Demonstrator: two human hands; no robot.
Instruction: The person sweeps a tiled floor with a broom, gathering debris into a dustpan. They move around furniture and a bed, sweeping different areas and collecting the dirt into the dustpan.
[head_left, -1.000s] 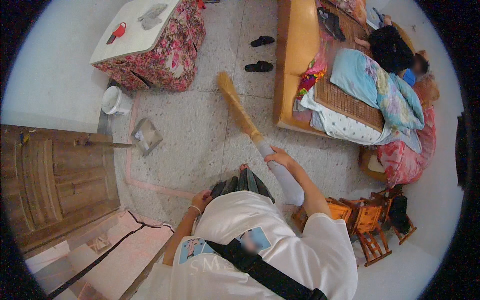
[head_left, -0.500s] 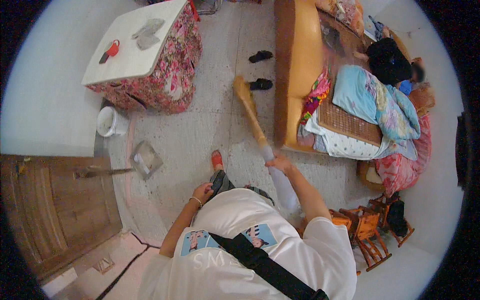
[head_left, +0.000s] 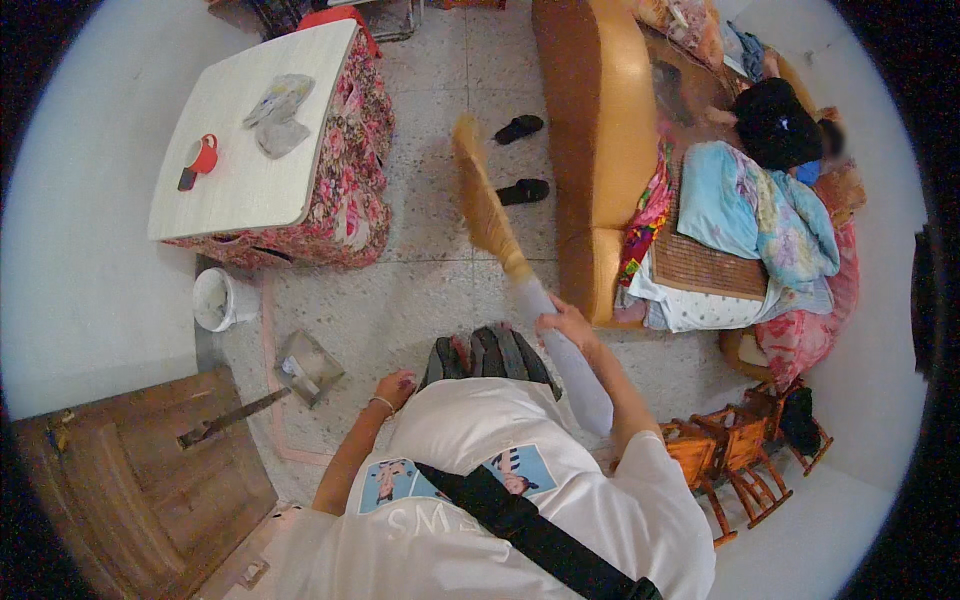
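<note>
My right hand (head_left: 570, 328) is closed round the white handle of a straw broom (head_left: 486, 205). The broom slants away from me, its yellowish bristle head held out ahead and its handle end close to my right forearm. Beside my left thigh hangs my left hand (head_left: 395, 388), with a bracelet at the wrist. Nothing shows in it, and its fingers look loosely bent and apart. To the left of that hand a dustpan (head_left: 310, 369) with a long handle rests on the floor near the wooden door.
A table (head_left: 215, 95) with a flowered cloth stands ahead left, bearing a red mug (head_left: 201, 153) and plastic bags (head_left: 277, 115). A white bucket (head_left: 226, 299) sits below it. Black slippers (head_left: 523, 192) lie by the bed (head_left: 600, 170), where a person rests. Wooden chairs (head_left: 735, 440) stand at right.
The view has moved forward; the table, bucket and dustpan appear lower. The broom head has swung slightly up and left in view. The left hand stays by the thigh.
</note>
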